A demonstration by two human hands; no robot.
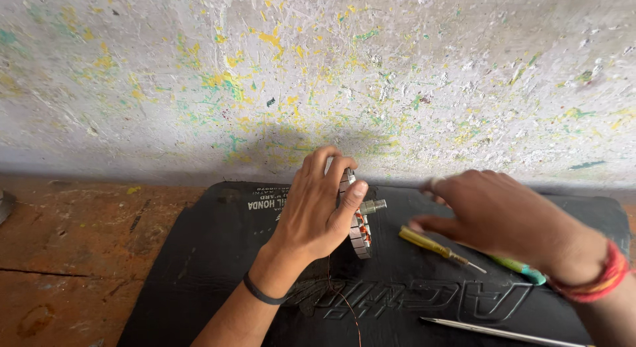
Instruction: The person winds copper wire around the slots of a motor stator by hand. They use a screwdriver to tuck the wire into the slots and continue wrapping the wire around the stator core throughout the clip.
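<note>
My left hand [317, 208] has its grip closed around a round motor stator [358, 218], standing it on edge on the black rubber mat [199, 254]; fingers curl over the top rim, thumb presses the face nearest my right hand, next to the short metal shaft [372, 206] that sticks out of the centre toward the right; copper windings and metal teeth show just below the thumb; a thin copper wire [344, 300] trails from under the grip down toward me; a black band [262, 292] sits on that wrist.

My right hand [497, 218] hovers right of the grip, blurred, fingers loosely spread and pointing at the stator; it holds nothing that I can see, and it is not touching the stator; red thread bracelet [599, 277] on the wrist.

A yellow-handled screwdriver [434, 246] lies on the mat just below the right fingertips, between the two hands, tip pointing away from the grip; a green-handled tool [520, 269] lies partly under my right hand; a thin metal rod [497, 330] lies nearer to me, well apart from both hands.

The mat lies on a worn reddish-brown surface [73, 254]; behind the grip is a paint-flecked white wall [318, 75].
</note>
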